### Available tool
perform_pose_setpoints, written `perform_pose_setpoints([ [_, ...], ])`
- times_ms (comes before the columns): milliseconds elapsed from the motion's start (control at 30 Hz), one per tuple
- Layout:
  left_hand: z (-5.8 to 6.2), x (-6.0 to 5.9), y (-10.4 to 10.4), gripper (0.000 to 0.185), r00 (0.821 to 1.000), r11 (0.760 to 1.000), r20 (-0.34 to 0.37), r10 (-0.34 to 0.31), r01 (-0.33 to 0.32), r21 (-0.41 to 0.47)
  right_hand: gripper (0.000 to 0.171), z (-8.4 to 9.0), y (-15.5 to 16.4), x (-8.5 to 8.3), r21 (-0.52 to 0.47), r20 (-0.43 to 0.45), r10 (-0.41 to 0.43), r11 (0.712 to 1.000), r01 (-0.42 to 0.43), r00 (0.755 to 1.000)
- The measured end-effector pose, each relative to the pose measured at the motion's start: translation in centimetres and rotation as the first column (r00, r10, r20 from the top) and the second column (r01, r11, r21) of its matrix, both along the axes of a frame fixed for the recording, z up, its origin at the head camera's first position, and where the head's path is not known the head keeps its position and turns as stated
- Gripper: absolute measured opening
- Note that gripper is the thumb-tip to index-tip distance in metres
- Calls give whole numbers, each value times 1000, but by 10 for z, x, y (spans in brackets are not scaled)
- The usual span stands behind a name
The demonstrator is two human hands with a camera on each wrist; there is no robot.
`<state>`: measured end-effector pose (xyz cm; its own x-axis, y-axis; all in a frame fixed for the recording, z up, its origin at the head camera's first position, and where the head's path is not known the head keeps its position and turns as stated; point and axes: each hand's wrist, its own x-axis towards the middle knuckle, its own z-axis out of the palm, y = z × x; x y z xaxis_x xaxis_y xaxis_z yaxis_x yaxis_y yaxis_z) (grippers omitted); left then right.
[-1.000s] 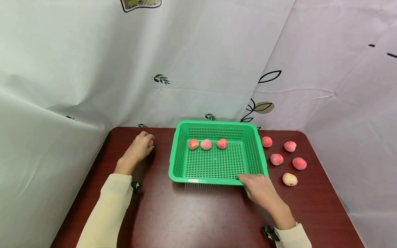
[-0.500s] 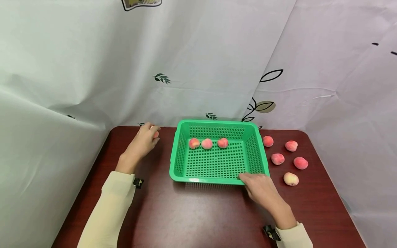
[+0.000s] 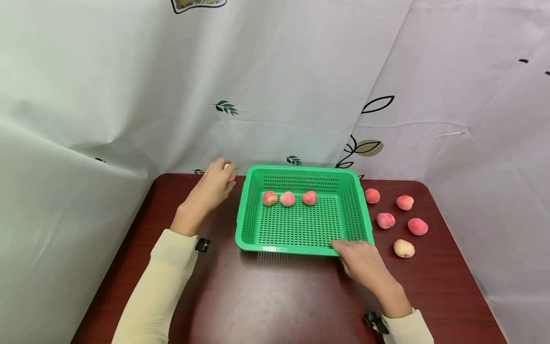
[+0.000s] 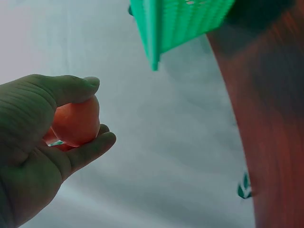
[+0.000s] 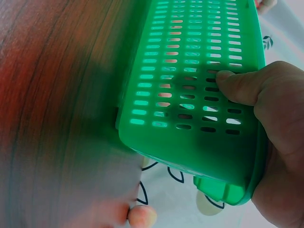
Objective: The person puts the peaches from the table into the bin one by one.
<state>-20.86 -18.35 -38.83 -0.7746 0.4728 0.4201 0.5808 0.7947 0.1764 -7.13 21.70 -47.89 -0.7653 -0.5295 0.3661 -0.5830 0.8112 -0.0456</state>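
Note:
In the head view my left hand [image 3: 213, 185] is raised just left of the green basket [image 3: 296, 251], holding a peach [image 3: 232, 176]. The left wrist view shows that peach [image 4: 78, 121] pinched between thumb and fingers, with the basket's corner [image 4: 153, 33] beyond it. My right hand [image 3: 360, 260] grips the basket's near rim toward its right corner. In the right wrist view the thumb [image 5: 240, 85] presses on the slotted wall while the other fingers are hidden. Inside the basket a row of peaches [image 3: 287, 198] lies toward the back.
Several peaches [image 3: 386, 220] lie loose on the dark red-brown table [image 3: 275, 296] to the right of the basket, one of them a paler yellow peach [image 3: 404, 248]. A pale patterned cloth [image 3: 275, 95] hangs behind the table and at both sides.
My left hand has lifted the peach off the table and carried it rightward and away from me, close to the basket's left rim. The right hand keeps its place on the rim.

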Motion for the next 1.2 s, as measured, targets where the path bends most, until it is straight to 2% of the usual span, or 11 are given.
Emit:
perform_pose_setpoints([
  [133,9,0,12,26,1000,1000,-19,-24,24,1,33,2,0,0,-1,2,2,1000,-2,1000],
  [367,23,-3,34,24,999,999,-4,-36,36,20,32,3,1,0,1,-8,9,1000,-9,1000],
  [633,40,-7,58,26,995,995,-28,-98,98,20,33,4,0,1,-1,4,5,1000,-5,1000],
  [800,46,-12,73,28,990,990,-38,-137,137,15,34,5,0,2,5,11,-1,1000,1,1000],
  [1200,51,-25,113,14,985,985,79,-156,161,-65,34,3,0,1,-4,16,0,1000,0,1000],
])
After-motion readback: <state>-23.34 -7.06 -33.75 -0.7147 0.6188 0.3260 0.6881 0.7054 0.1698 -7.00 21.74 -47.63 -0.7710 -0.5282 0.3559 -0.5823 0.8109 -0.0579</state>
